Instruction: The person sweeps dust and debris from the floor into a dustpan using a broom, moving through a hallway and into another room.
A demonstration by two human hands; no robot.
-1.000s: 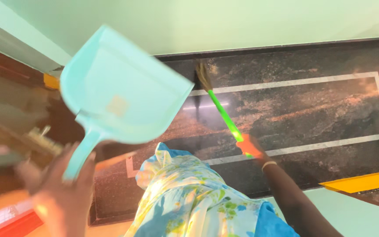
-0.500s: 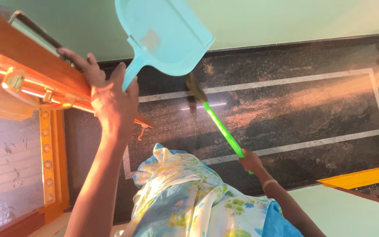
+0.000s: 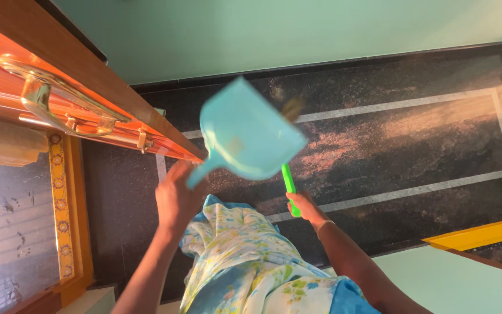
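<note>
Pale blue dustpan, bright green broom handle, floral white-blue-green dress, black speckled floor with white lines.

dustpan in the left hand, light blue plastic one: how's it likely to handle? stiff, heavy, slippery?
Probably light: the left hand holds the dustpan up by its thin handle alone, pan in the air. Likely stiff, since the broad pan shows no sag. The smooth plastic could be slippery. It is blurred, so finer detail cannot be judged.

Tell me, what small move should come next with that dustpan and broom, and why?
Probably lower the blue dustpan, held aloft in the left hand, onto the dark floor. Reddish dust lies there and the right hand holds the green broom.
</note>
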